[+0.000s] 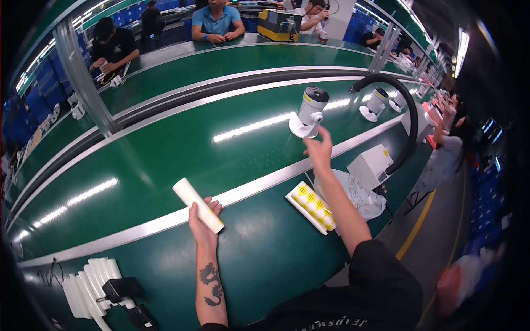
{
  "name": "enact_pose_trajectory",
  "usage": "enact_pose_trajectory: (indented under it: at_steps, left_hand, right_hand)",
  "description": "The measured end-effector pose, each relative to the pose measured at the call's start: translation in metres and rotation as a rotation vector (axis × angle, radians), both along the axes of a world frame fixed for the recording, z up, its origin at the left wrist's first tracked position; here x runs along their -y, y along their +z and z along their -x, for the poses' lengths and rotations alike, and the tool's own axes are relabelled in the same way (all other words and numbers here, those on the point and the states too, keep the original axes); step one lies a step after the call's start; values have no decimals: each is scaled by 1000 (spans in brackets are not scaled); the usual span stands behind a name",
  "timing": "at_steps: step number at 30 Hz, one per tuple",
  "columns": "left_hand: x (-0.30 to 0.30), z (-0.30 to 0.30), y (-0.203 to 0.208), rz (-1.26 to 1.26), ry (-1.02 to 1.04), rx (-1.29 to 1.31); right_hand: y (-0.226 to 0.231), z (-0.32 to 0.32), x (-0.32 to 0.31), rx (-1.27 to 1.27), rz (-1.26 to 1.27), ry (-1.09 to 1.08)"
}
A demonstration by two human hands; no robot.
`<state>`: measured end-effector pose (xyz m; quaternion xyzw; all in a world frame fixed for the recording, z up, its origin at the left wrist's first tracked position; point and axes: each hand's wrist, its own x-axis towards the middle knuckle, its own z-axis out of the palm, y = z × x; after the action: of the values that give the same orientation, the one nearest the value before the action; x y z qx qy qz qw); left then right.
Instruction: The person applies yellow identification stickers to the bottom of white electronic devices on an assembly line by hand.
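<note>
A white roll (197,204) with a yellowish lower end lies tilted in my left hand (204,223), the fingers wrapped round it just over the bench's metal edge. My right hand (319,148) reaches forward with its fingers stretched out. Its fingertips are at the near side of a white cylindrical device (312,107), which stands upright on a round base. A black top, a yellow strip and a lens-like knob on its side can be seen. Whether the fingertips touch the device, I cannot tell. Below my right forearm lies a sheet of yellow labels (312,207) on a white backing.
Similar devices (374,105) stand farther right on the green belt (165,154). A black hose (411,105) arches over a white box (371,165), beside a clear plastic bag (359,193). White rolls (91,281) and black adapters (122,289) lie front left. Several people work beyond.
</note>
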<state>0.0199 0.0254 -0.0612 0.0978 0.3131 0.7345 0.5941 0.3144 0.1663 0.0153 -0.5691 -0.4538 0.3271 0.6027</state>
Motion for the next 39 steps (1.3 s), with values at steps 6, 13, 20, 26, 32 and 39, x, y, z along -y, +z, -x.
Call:
enact_pose_trajectory:
  at_steps: [6, 13, 20, 26, 32, 39]
  left_hand:
    - [-4, 2, -13, -22, -61, -8]
    - [-5, -1, 7, -57, -118, -98]
    - [-3, -5, 19, -138, -175, -84]
    - [0, -2, 16, -113, -118, 9]
    - [2, -8, 22, -288, -147, -11]
    - [6, -16, 67, -398, -187, -162]
  right_hand:
    - [-52, -63, -103, 379, 82, -321]
    - [-38, -46, -93, 341, 224, -115]
    - [-1, 19, 3, 281, 111, 252]
    - [-11, 65, 157, 322, 48, 632]
    - [-13, 78, 215, 496, -70, 901]
    - [-29, 78, 223, 515, -94, 1058]
